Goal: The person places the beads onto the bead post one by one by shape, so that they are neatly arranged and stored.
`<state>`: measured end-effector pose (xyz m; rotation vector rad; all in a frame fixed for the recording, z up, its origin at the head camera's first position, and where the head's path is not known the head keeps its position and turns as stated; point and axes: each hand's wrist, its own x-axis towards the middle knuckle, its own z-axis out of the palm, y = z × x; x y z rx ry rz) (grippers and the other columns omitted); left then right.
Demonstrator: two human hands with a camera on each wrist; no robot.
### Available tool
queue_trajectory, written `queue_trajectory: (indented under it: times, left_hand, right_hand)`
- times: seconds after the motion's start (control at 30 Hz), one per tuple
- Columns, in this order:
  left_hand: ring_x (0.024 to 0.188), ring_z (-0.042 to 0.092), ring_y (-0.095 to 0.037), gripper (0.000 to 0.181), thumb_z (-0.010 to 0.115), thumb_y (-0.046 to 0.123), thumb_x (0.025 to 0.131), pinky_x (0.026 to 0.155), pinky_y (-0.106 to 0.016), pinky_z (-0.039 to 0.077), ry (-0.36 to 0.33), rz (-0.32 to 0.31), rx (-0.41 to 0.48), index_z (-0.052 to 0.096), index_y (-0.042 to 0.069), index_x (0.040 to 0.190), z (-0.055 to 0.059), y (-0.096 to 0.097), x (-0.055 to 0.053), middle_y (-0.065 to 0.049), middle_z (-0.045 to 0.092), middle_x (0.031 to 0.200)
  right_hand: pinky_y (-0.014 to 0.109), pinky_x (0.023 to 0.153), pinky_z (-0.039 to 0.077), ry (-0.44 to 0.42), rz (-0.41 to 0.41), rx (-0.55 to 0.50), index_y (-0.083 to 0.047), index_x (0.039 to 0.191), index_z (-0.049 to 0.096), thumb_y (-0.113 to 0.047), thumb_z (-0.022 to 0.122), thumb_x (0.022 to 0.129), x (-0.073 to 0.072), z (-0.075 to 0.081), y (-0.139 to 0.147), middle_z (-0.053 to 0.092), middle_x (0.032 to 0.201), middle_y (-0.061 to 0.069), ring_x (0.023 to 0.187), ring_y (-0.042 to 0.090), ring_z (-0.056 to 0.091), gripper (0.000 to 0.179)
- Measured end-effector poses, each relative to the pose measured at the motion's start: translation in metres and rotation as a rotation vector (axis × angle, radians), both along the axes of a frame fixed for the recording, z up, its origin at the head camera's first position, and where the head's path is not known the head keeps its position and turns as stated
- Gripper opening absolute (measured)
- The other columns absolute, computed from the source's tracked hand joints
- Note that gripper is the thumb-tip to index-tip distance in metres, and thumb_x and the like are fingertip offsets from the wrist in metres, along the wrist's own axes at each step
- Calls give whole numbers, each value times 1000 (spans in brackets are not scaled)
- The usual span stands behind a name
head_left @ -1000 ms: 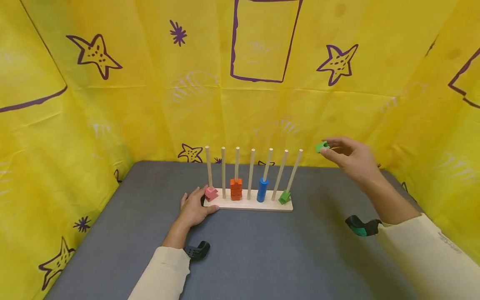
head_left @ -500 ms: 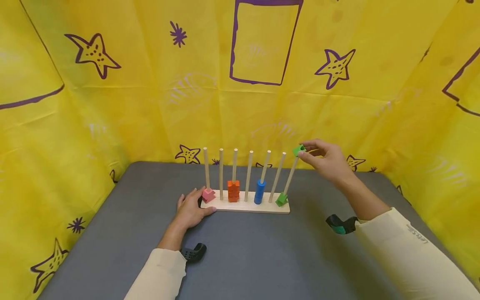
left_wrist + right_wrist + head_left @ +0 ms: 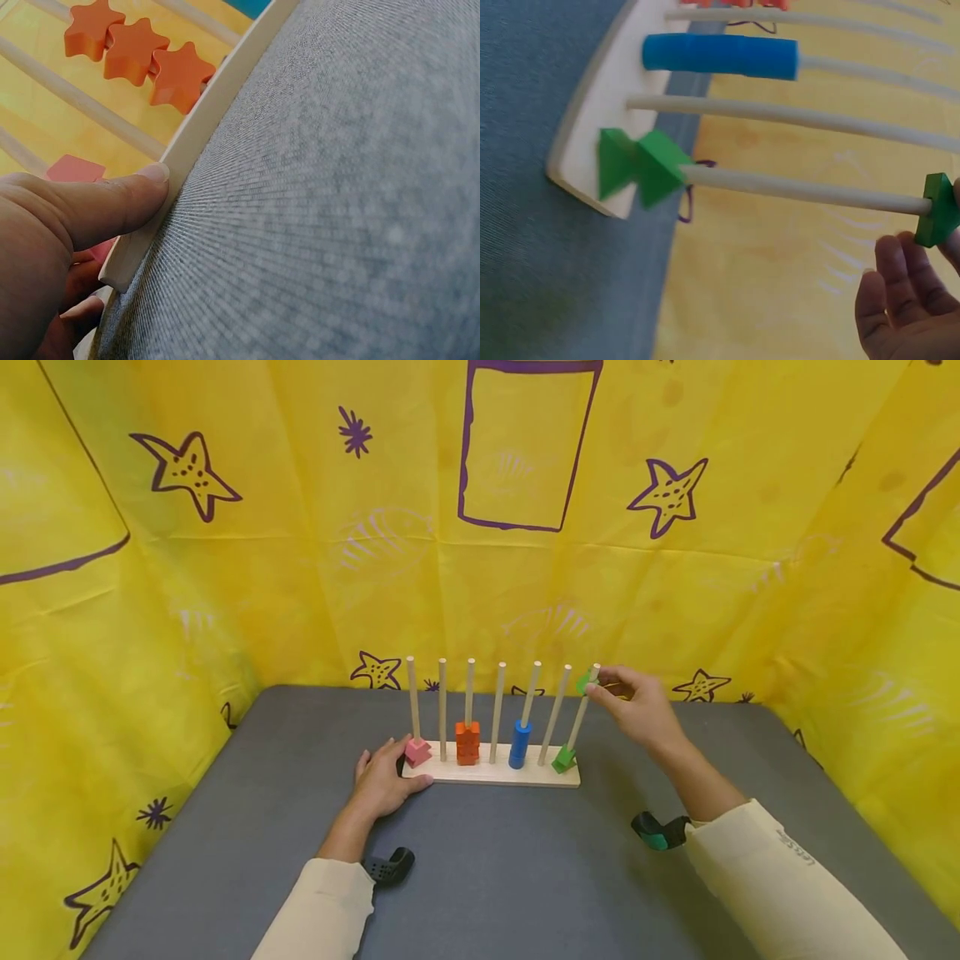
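Note:
A wooden peg stacker (image 3: 487,775) with several upright pegs stands on the table. At its left end my left hand (image 3: 384,787) grips the base, thumb (image 3: 127,202) against the front edge, some fingers hidden behind. My right hand (image 3: 637,706) pinches a green block (image 3: 937,210) that is threaded on the rightmost peg near its top. Green triangular blocks (image 3: 660,166) sit at the foot of that same peg. Pink pentagonal pieces (image 3: 417,752) are on the leftmost peg, beside the left hand. Orange stars (image 3: 135,51) and blue cylindrical pieces (image 3: 720,55) are stacked on two middle pegs.
The grey table (image 3: 495,868) runs back to a yellow patterned cloth (image 3: 300,577) that hangs behind and on both sides. Three of the pegs (image 3: 557,714) carry no pieces. A dark strap device (image 3: 390,866) is on the left wrist, another (image 3: 658,832) on the right.
The right hand has brought the green block leftward from beside the stacker and slipped it down onto the top of the rightmost peg. The left hand keeps its hold on the base.

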<state>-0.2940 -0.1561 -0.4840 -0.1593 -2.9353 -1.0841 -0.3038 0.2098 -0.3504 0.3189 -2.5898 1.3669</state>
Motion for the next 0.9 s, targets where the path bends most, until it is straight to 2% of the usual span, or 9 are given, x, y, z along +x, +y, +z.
queue_trajectory:
  times: [0.2, 0.47, 0.9]
  left_hand:
    - [139, 25, -39, 83, 80, 28, 80, 110, -55, -2, 2, 7, -4, 39, -2, 146, 0, -1, 0, -27, 41, 143]
    - [139, 25, -39, 83, 80, 28, 80, 110, -55, -2, -2, 11, -12, 38, -2, 145, 0, -1, 1, -27, 41, 143]
    - [139, 26, -38, 83, 80, 28, 80, 110, -55, -2, 6, 12, -17, 39, -2, 145, -1, 2, -1, -26, 42, 143]
  right_hand:
    - [50, 90, 47, -28, -13, -21, 4, 122, 62, -22, 65, 95, 3, -24, -5, 62, 115, 21, 107, 36, 58, 38]
    - [49, 87, 49, -32, -11, 31, 0, 120, 64, -20, 65, 94, 5, -57, -8, 65, 110, 17, 102, 34, 61, 32]
    - [47, 83, 52, -24, 1, 96, 1, 117, 65, -14, 67, 93, 8, -81, -6, 67, 103, 14, 96, 32, 62, 28]
